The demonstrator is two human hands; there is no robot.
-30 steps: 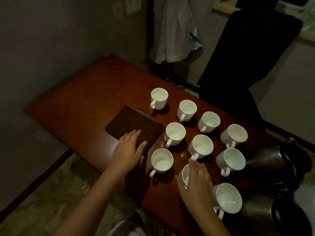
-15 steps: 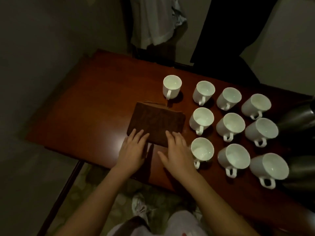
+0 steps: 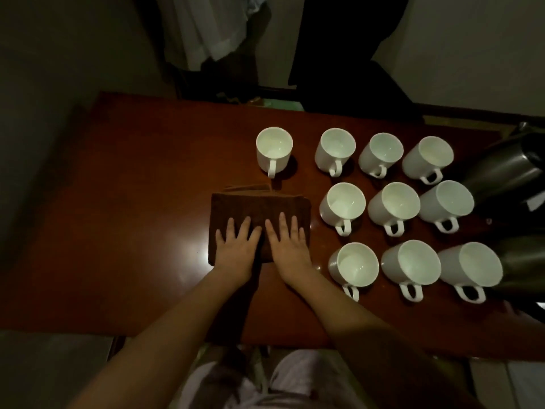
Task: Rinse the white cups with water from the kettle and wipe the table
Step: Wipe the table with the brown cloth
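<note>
Two hands flat on the brown cloth (image 3: pixel 259 214) near the table (image 3: pixel 132 187) front edge: left hand (image 3: pixel 236 249) and right hand (image 3: pixel 290 249), fingers straight, pressing. Right hand has come off the cups (image 3: pixel 392 208) since 1 s ago. Wiping under way. Kettle (image 3: pixel 504 169) at right edge, untouched.

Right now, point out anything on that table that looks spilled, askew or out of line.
One white cup stands apart to the left of its row, breaking the grid. Small wet-looking spots glint on the table beside the brown cloth. All cups are upright.
</note>
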